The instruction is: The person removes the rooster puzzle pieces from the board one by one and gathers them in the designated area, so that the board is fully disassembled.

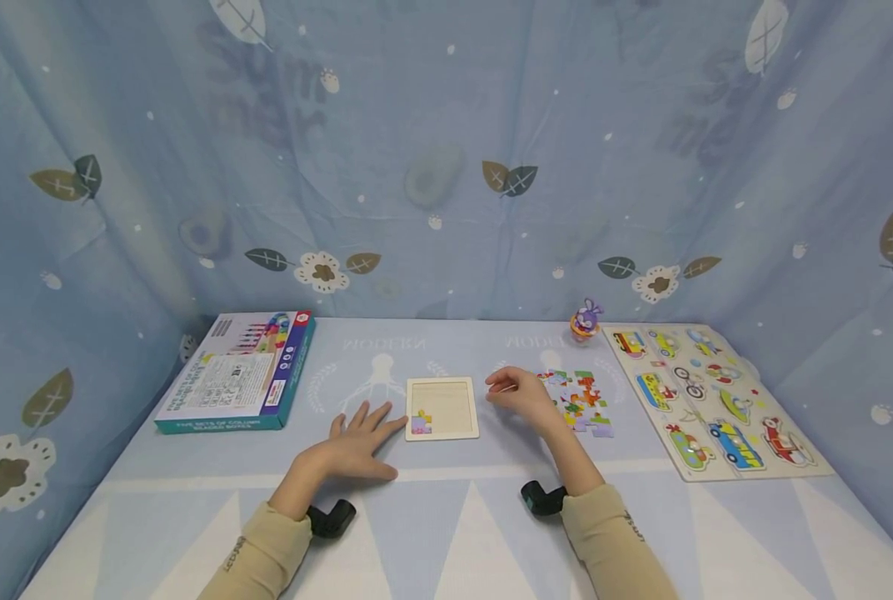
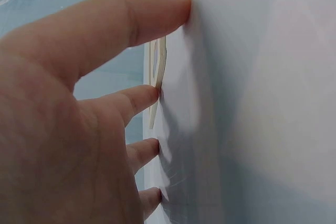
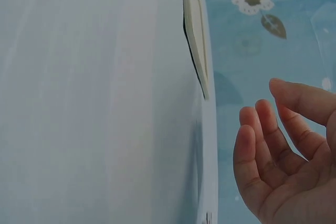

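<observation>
A square wooden puzzle tray point(image 1: 457, 408) lies mid-table, with a few joined jigsaw pieces point(image 1: 421, 422) in its near left corner. My left hand point(image 1: 356, 446) rests on the table with fingers spread, one fingertip right at the tray's left edge. Past the tray's right side, my right hand point(image 1: 523, 396) hovers above the table. In the right wrist view its fingers point(image 3: 247, 145) are loosely bent, the thumb apart from them, nothing between. Several loose jigsaw pieces point(image 1: 585, 400) lie beside and partly behind the right hand.
At the left stands a flat boxed set point(image 1: 236, 367) with a teal edge. A wooden vehicle peg board point(image 1: 705, 392) lies at the right, with a small purple rabbit figure point(image 1: 586, 321) near its far left corner. A patterned curtain point(image 1: 431, 167) hangs along the table's back edge.
</observation>
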### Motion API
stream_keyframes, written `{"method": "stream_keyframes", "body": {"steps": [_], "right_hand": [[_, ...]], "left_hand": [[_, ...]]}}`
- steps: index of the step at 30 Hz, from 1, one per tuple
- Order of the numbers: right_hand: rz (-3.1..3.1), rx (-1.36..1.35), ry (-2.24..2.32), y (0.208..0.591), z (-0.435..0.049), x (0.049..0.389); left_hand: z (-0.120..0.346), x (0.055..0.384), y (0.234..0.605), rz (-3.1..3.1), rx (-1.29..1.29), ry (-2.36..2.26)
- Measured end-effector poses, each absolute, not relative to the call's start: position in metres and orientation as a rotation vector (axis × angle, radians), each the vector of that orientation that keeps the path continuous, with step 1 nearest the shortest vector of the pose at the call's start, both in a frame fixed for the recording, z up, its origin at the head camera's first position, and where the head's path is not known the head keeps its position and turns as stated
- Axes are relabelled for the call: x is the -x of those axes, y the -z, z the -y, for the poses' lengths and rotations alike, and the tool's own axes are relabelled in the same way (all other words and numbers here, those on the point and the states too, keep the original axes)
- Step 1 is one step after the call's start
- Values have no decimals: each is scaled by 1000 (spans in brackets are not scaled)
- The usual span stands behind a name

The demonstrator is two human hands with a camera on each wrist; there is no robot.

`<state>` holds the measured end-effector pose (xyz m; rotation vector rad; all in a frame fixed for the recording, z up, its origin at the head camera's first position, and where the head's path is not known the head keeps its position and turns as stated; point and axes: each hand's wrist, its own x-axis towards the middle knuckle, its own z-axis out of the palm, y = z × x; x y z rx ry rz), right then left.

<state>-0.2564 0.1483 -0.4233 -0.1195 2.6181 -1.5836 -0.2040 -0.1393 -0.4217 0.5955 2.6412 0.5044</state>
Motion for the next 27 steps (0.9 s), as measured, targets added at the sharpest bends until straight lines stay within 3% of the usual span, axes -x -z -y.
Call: {"method": "stream_keyframes", "body": {"steps": [27], "right_hand": [[-2601, 483, 1283, 432, -80, 247]], "left_hand": [[140, 204, 422, -2640, -616, -477]]}}
